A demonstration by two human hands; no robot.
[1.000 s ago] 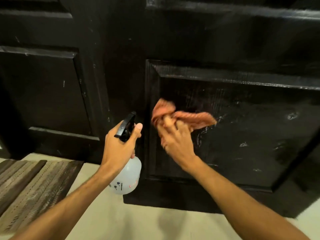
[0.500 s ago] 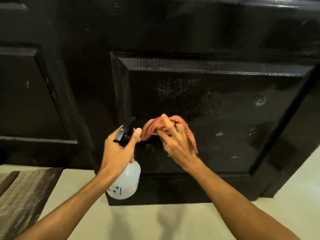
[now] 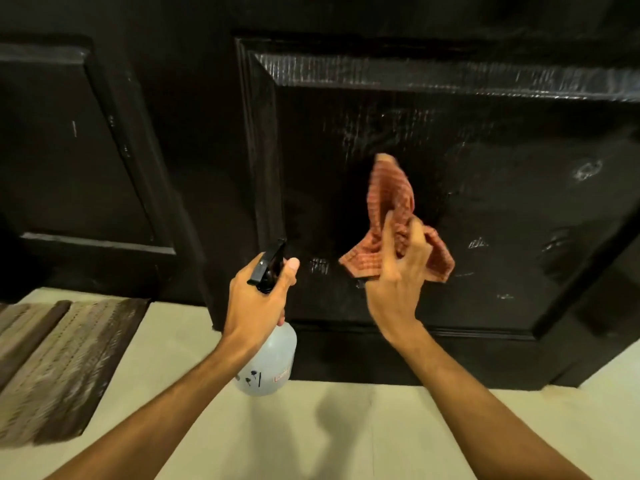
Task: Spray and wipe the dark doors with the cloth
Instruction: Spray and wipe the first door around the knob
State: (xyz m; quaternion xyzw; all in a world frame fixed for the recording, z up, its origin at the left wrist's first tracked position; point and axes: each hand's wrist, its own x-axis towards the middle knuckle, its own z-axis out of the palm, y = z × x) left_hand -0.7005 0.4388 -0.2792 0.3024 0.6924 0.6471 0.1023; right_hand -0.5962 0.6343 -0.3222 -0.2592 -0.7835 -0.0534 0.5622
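Two dark panelled doors fill the view: the right door (image 3: 485, 188) with a raised panel showing wet streaks and white marks, and the left door (image 3: 69, 150). My right hand (image 3: 398, 275) grips a crumpled orange checked cloth (image 3: 391, 199) in front of the right door's lower panel, one corner standing upward. My left hand (image 3: 258, 299) holds a translucent white spray bottle (image 3: 266, 365) by its neck, black trigger head (image 3: 268, 265) pointing at the door's left stile.
A cream tiled floor (image 3: 329, 438) runs along the foot of the doors. A brown and beige striped mat (image 3: 52, 365) lies on the floor at the left, below the left door.
My right hand has moved the cloth rightward and up across the lower panel, and the cloth now stands upright. The view has shifted left, showing the mat again. The bottle hand has held steady.
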